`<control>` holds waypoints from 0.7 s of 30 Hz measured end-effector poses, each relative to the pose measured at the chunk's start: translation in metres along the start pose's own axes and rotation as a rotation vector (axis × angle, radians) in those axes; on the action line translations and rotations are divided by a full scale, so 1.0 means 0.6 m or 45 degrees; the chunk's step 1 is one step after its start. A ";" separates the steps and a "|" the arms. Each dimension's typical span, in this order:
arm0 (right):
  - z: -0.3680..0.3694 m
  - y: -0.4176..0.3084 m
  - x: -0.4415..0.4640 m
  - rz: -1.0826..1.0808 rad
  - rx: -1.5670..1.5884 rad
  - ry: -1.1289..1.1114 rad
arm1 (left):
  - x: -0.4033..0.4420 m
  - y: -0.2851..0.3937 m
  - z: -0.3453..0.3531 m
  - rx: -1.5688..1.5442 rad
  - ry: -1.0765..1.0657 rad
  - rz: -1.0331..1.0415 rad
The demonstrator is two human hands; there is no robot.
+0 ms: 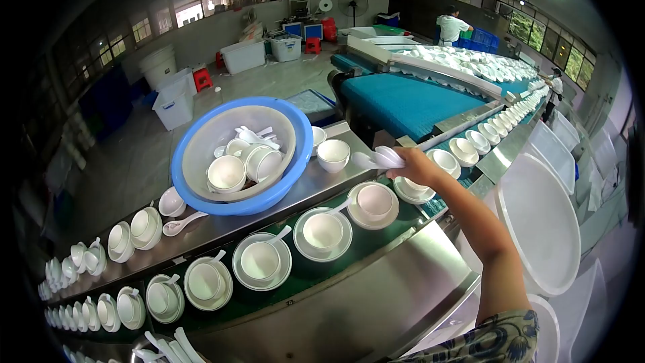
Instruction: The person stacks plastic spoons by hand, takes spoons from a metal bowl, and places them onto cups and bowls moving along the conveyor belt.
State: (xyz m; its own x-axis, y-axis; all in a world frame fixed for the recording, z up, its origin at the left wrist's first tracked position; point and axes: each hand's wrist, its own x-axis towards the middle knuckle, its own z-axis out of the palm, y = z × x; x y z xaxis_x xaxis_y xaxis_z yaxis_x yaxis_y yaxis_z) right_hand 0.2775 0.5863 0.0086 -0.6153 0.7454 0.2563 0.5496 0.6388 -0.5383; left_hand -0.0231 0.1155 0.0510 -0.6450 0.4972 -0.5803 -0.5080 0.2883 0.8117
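- A large round blue plastic basin point(302, 178), with a translucent whitish bowl-shaped liner point(196, 136) inside, sits tilted on the stainless-steel ledge point(232, 221). The liner holds at least three small white bowls point(226, 173) and a heap of white spoons point(254, 136), too overlapped to count.
- The right hand point(415, 167) has its fingers closed around glossy white short-handled spoons point(386, 158), at least two, above the ledge and right of the basin; the exact number is hidden. For the left hand's fingers, I cannot tell.
- On the ledge, two white bowls point(334, 154) stand just right of the basin; left of it are one tilted bowl point(172, 202) and one white spoon point(185, 224), with bowl stacks point(144, 225) beyond.
- Along the dark green belt point(300, 290), the five nearest white plates point(348, 242) each carry one bowl; four of these sets have one spoon each. Smaller sets continue left, too small to count surely.
- At the bottom edge lies a bundle of white spoons point(180, 348), at least three.
- Behind are a wide teal conveyor point(416, 104), piled white tableware point(470, 60), three red stools point(203, 79) and two people point(453, 29).
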 end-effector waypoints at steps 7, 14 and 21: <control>-0.004 -0.043 -0.009 0.319 0.741 -0.175 | 0.011 -0.003 -0.007 0.012 -0.017 0.023; 0.005 -0.057 0.022 0.671 0.718 -0.407 | 0.013 -0.003 -0.008 0.015 -0.050 0.026; 0.055 -0.019 0.092 0.891 0.886 -0.948 | 0.008 0.003 -0.006 0.072 -0.038 0.018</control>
State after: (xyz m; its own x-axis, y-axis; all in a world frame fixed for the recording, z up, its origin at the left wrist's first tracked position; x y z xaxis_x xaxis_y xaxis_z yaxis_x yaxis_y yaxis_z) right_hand 0.2185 0.6139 0.0027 -0.6070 0.4501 -0.6550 0.6123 -0.2605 -0.7465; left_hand -0.0292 0.1154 0.0492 -0.6341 0.5259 -0.5669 -0.4652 0.3262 0.8229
